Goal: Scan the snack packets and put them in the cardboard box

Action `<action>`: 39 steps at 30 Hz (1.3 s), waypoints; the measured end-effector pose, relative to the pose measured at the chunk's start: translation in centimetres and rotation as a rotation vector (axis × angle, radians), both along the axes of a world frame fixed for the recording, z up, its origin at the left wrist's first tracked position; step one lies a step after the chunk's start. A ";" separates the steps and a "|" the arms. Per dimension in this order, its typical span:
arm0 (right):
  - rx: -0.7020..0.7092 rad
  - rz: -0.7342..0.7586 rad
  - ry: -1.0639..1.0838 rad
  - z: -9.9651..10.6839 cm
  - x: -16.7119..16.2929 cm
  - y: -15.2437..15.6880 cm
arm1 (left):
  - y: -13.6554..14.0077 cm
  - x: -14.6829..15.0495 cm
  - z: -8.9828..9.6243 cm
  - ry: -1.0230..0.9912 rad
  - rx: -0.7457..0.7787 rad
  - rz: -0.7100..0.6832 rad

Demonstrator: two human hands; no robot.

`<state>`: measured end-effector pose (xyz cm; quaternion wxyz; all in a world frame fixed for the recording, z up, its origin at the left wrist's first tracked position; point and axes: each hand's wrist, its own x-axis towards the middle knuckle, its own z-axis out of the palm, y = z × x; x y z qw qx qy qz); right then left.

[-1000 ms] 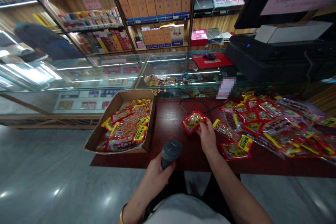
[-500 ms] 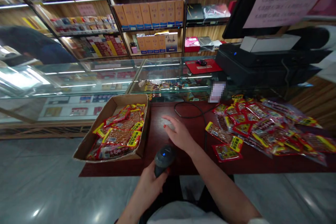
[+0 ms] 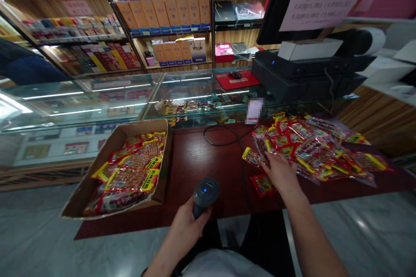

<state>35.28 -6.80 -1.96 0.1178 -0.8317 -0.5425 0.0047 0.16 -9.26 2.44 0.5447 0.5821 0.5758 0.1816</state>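
My left hand (image 3: 190,225) is wrapped round the handle of a dark grey barcode scanner (image 3: 207,191), held upright near the table's front edge with a small blue light showing on its head. To the right, my right hand (image 3: 281,171) reaches over a flat snack packet (image 3: 252,157) with a yellow end, fingers stretched out and touching its right part. Part of that packet lies hidden under the hand. Just below is another snack packet (image 3: 262,185), red-edged and partly covered by the hand. A pile of similar snack packets (image 3: 312,145) spreads out beyond the fingers.
An open cardboard box (image 3: 165,156) with several snack packets stands at the left of the dark red table (image 3: 191,160). A black cable (image 3: 212,144) loops across the tabletop. Behind are a glass display counter (image 3: 130,95), a monitor (image 3: 276,13) and a phone-like object (image 3: 254,110).
My right hand has moved right, from the bare tabletop to the loose packets. The scanner stays in my left hand. The view has shifted slightly to the right.
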 end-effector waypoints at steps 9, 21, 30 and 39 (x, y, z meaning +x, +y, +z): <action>-0.116 0.075 -0.029 -0.1 0.4 0.0 | -0.1 -1.7 -0.2 0.018 -0.026 0.057; -0.014 0.097 0.032 -1.0 1.5 0.0 | -0.4 -1.6 0.5 -0.031 -0.049 0.068; -0.059 0.039 0.103 -0.5 1.9 -0.2 | -0.5 -1.5 0.4 -0.010 -0.021 0.020; 0.215 -0.015 0.527 1.3 -0.1 -2.0 | -0.6 -2.5 1.1 0.003 0.017 0.041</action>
